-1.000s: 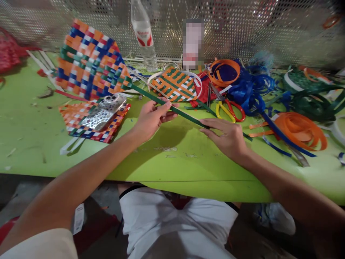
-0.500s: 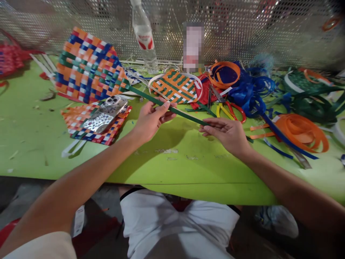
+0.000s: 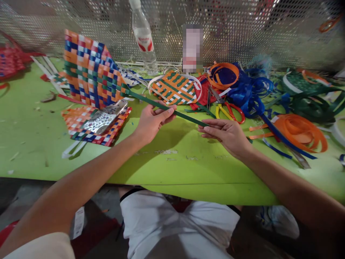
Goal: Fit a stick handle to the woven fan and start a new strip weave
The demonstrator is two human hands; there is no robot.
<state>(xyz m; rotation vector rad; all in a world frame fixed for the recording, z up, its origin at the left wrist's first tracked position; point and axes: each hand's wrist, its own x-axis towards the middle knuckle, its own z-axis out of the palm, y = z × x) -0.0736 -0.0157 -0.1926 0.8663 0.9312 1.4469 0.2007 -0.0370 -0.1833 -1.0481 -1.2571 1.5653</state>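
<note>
A narrow green strip [image 3: 188, 118] runs taut between my two hands. My left hand [image 3: 151, 122] pinches it near its middle, thumb on top. Further right, my right hand [image 3: 226, 135] grips the strip between thumb and fingers close to its end. The strip's other end leads to the tip of a woven piece [image 3: 91, 72] of orange, blue, white and green bands, raised and tilted at the left. Beneath that piece, a phone in a patterned case [image 3: 106, 117] lies on a second woven piece [image 3: 77, 120], partly covered.
Behind my hands lies an orange-green woven piece [image 3: 174, 88]. Scissors [image 3: 229, 111] with red and yellow handles lie near coiled blue strips [image 3: 248, 91] and orange strips [image 3: 302, 133]. A clear bottle [image 3: 144, 39] stands by the perforated metal screen [image 3: 107, 18] on the green table [image 3: 172, 169].
The raised woven piece has turned and shifted slightly right, and now hides more of the phone. Both hands keep their hold on the green strip, almost in place.
</note>
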